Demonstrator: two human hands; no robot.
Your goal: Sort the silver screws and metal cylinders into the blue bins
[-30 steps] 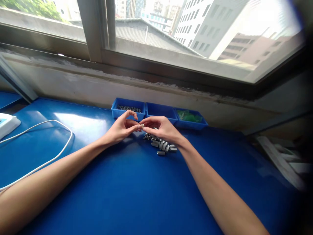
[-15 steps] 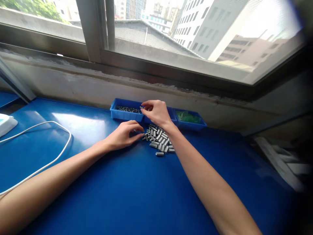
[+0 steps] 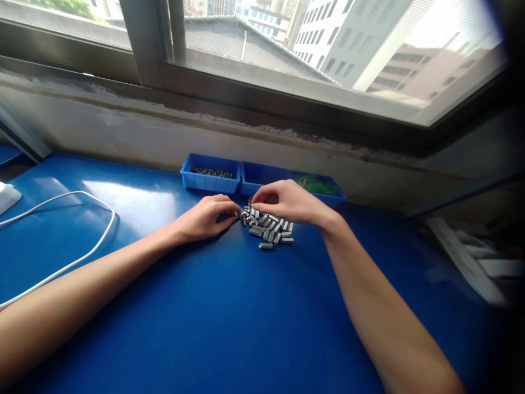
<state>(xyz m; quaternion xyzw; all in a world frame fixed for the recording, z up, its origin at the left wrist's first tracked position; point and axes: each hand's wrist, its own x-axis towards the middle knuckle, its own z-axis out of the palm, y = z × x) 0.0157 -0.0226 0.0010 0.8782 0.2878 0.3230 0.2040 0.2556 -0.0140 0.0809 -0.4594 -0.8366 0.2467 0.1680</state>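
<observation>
A pile of short silver metal pieces (image 3: 268, 234), shaped like spacers or nuts, lies on the blue table. At its left edge, my left hand (image 3: 208, 218) rests with thumb and fingers curled together; a small shiny bit shows at the tips, too small to name. Reaching in from the right, my right hand (image 3: 293, 201) is over the back of the pile, thumb and fingers pinched at the small pieces there; what lies between them is hidden. Behind the hands stands a blue bin of small dark screws (image 3: 212, 173).
A middle blue bin (image 3: 262, 172) and a bin with green contents (image 3: 318, 185) continue the row along the wall below the window. A white cable (image 3: 109, 210) loops over the table (image 3: 229, 317) at left, near a white device (image 3: 7, 196).
My right hand has come from the screw bin's right end down and rightward to the back of the pile. My left hand stays beside the pile. The view has tilted slightly.
</observation>
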